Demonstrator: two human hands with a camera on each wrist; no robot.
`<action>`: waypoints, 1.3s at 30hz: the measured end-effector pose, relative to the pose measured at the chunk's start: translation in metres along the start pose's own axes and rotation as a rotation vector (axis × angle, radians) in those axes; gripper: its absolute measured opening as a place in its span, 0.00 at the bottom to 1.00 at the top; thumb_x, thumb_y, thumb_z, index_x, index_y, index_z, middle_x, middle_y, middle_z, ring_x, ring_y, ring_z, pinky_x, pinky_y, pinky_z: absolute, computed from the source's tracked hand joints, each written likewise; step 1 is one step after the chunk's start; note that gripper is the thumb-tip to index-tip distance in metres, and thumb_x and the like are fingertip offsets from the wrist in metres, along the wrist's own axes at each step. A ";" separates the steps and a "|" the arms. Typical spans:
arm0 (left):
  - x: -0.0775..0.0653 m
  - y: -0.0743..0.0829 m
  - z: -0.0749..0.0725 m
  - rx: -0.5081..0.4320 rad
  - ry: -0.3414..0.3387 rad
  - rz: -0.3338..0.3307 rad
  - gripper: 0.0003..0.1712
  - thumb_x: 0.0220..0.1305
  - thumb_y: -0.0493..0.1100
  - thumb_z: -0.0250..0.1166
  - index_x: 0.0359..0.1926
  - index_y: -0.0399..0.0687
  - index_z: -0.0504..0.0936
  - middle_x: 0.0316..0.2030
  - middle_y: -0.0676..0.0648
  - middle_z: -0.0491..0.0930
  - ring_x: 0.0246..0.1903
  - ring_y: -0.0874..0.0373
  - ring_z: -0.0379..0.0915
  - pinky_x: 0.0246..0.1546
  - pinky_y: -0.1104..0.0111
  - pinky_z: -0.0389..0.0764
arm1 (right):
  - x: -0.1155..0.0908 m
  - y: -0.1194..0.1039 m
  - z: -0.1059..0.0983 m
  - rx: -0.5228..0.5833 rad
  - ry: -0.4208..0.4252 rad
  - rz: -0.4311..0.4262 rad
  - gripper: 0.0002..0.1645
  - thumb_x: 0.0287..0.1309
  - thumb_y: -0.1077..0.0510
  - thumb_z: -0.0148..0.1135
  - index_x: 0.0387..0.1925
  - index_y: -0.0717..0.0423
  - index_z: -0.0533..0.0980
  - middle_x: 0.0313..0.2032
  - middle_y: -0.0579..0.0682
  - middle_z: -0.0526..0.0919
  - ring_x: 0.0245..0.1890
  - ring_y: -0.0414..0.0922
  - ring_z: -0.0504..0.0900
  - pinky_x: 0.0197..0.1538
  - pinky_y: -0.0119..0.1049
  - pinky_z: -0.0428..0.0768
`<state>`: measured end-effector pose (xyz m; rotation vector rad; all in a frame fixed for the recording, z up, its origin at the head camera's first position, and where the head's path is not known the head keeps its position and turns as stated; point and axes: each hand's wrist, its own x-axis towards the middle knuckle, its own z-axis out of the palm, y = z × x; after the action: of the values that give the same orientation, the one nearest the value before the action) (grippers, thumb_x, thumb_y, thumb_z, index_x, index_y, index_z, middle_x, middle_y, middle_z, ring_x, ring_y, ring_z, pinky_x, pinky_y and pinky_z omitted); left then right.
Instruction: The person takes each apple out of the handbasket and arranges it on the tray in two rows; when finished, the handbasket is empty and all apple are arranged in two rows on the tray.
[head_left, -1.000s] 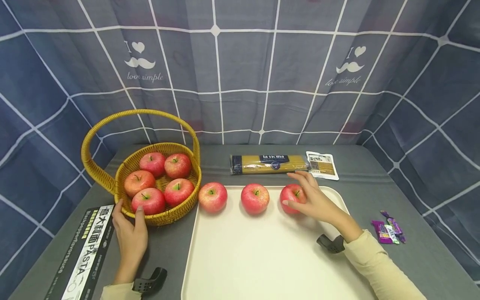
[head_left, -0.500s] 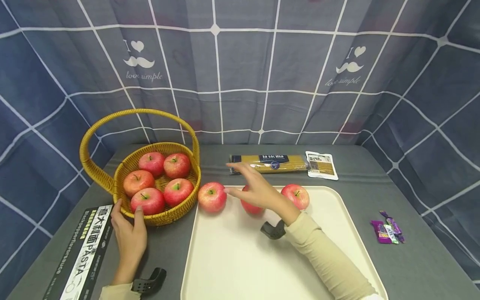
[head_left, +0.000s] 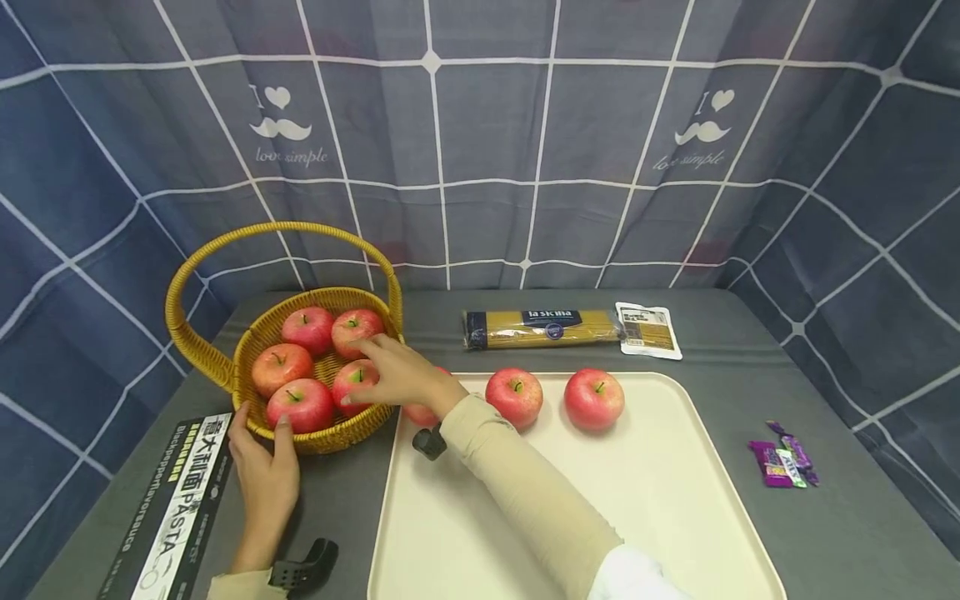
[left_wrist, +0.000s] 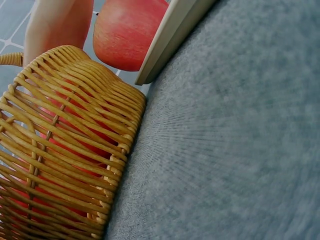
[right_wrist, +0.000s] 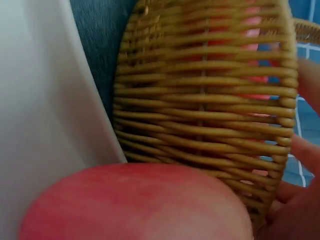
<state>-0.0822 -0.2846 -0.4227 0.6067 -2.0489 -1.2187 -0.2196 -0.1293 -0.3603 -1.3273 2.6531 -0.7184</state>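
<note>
A woven yellow basket (head_left: 337, 435) with a tall handle holds several red apples. My left hand (head_left: 264, 483) rests against its near left side, fingers extended along the wall and thumb up at the rim. My right hand (head_left: 408, 379) reaches over the basket's right rim. Its fingers and thumb spread around the front right apple (head_left: 348, 383), partly covering it. Two apples, a middle one (head_left: 513, 398) and a right one (head_left: 594, 400), sit along the far edge of the cream tray (head_left: 570, 517). A third apple (right_wrist: 140, 205), at the tray's far left corner, is mostly behind my right hand in the head view.
A pasta packet (head_left: 555, 328) and a white sachet (head_left: 648, 331) lie behind the tray. Small purple-wrapped sweets (head_left: 783, 458) lie to its right. A long black pasta box (head_left: 168, 508) is left of my left hand. A checked curtain (head_left: 487, 142) hangs around the table.
My right hand has left the right-hand apple on the tray and moved left across the other two to the basket. My left hand has stayed at the basket.
</note>
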 end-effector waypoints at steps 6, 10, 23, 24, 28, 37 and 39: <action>-0.002 0.000 0.002 -0.006 -0.012 -0.003 0.33 0.64 0.45 0.50 0.66 0.44 0.50 0.63 0.31 0.53 0.65 0.36 0.47 0.65 0.48 0.46 | 0.009 -0.006 0.003 -0.177 -0.132 0.060 0.52 0.39 0.30 0.63 0.66 0.40 0.56 0.59 0.42 0.70 0.59 0.41 0.69 0.66 0.42 0.59; -0.002 0.001 0.003 -0.002 -0.022 0.001 0.33 0.64 0.45 0.50 0.66 0.44 0.50 0.63 0.31 0.52 0.65 0.36 0.46 0.64 0.47 0.46 | 0.010 -0.004 0.005 -0.157 -0.089 0.080 0.54 0.35 0.31 0.67 0.65 0.39 0.57 0.58 0.41 0.72 0.58 0.40 0.71 0.63 0.39 0.62; 0.000 0.002 0.000 0.014 -0.018 -0.012 0.33 0.64 0.47 0.50 0.67 0.46 0.49 0.63 0.32 0.52 0.65 0.35 0.46 0.64 0.45 0.47 | -0.021 -0.007 -0.028 0.293 0.143 -0.093 0.39 0.42 0.40 0.67 0.59 0.34 0.67 0.55 0.41 0.70 0.54 0.36 0.67 0.54 0.33 0.70; 0.000 0.002 0.000 0.011 -0.017 -0.014 0.33 0.64 0.47 0.50 0.67 0.45 0.49 0.63 0.32 0.52 0.65 0.36 0.46 0.64 0.46 0.46 | -0.027 -0.006 -0.034 0.295 0.149 -0.094 0.38 0.42 0.40 0.67 0.59 0.33 0.67 0.53 0.42 0.70 0.52 0.36 0.67 0.53 0.32 0.70; 0.000 0.002 0.003 0.002 -0.021 -0.021 0.33 0.64 0.47 0.50 0.67 0.45 0.50 0.63 0.32 0.51 0.65 0.36 0.46 0.64 0.46 0.46 | -0.056 0.008 -0.060 0.274 0.157 -0.090 0.36 0.42 0.41 0.67 0.57 0.32 0.69 0.50 0.43 0.70 0.50 0.37 0.68 0.49 0.33 0.72; -0.001 0.001 0.003 -0.001 -0.012 -0.022 0.33 0.64 0.47 0.50 0.66 0.46 0.50 0.62 0.33 0.52 0.65 0.36 0.47 0.64 0.46 0.47 | -0.158 0.090 -0.119 0.250 0.174 0.136 0.35 0.41 0.46 0.70 0.56 0.34 0.70 0.50 0.44 0.70 0.46 0.42 0.72 0.45 0.38 0.74; -0.001 0.001 0.001 0.000 -0.007 -0.022 0.33 0.64 0.47 0.50 0.66 0.46 0.50 0.62 0.32 0.52 0.64 0.35 0.47 0.63 0.46 0.47 | -0.182 0.110 -0.128 0.230 0.193 0.192 0.36 0.42 0.47 0.70 0.57 0.37 0.69 0.51 0.47 0.69 0.46 0.44 0.71 0.46 0.39 0.74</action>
<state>-0.0818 -0.2831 -0.4227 0.6275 -2.0527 -1.2348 -0.2237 0.1157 -0.3193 -0.9761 2.6876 -1.1333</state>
